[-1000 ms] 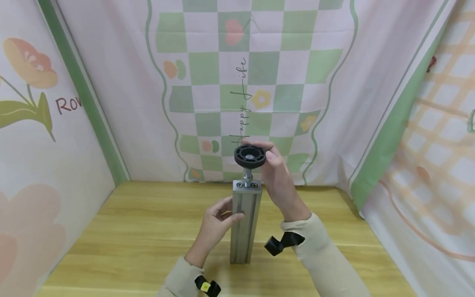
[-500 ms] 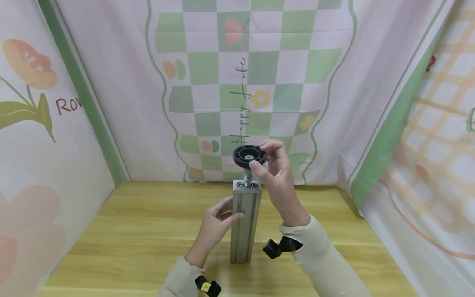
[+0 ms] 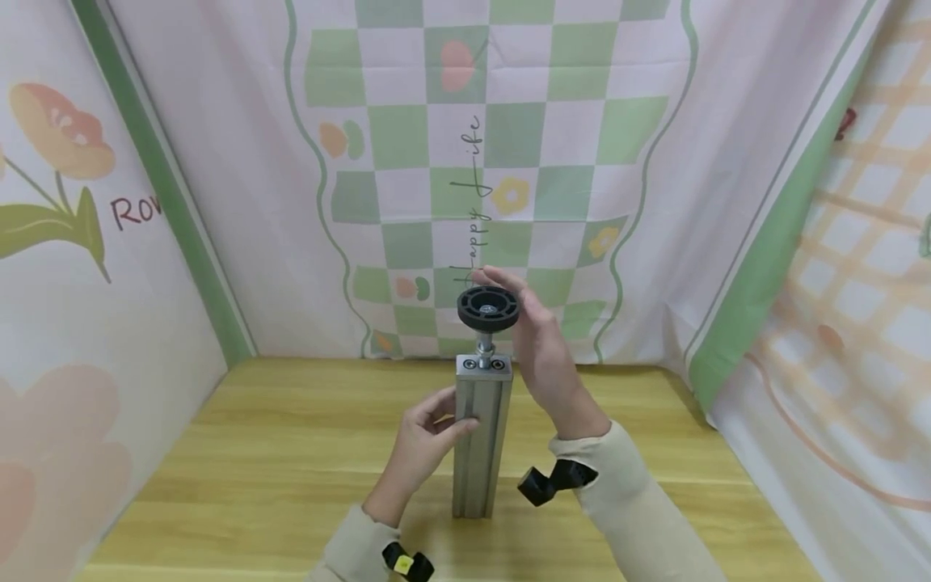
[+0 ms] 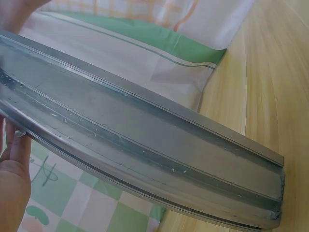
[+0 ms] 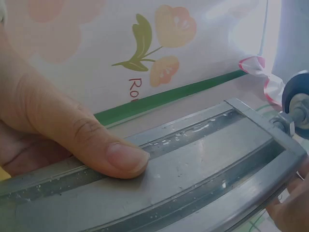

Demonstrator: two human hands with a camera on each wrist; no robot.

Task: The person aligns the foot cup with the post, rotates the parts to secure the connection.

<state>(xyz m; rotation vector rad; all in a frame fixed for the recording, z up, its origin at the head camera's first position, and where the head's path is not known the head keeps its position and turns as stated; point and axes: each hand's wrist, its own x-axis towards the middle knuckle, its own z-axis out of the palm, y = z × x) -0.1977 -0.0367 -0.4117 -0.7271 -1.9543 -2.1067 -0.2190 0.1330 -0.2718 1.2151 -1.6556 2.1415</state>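
An upright aluminium profile (image 3: 482, 444) has its lower end at the tabletop. From its top end plate rises a threaded levelling foot (image 3: 489, 309) with a round black base facing up. My left hand (image 3: 425, 440) grips the profile around mid-height, thumb across the front; that thumb also lies on the metal in the right wrist view. My right hand (image 3: 541, 347) is at the foot's right side, its fingers extended along and behind the black rim. Its thumb is hidden in the head view. The profile (image 4: 145, 130) fills much of the left wrist view.
The wooden tabletop (image 3: 291, 453) extends around the profile. A checked green-and-white curtain (image 3: 465, 162) hangs behind, with printed cloth (image 3: 58, 323) along the left and more cloth (image 3: 822, 323) along the right. Black camera mounts (image 3: 556, 481) are strapped to the wrists.
My right thumb came round the black base's front half a second ago; now the fingers lie straight behind the rim again. The left hand and the profile stay in place.
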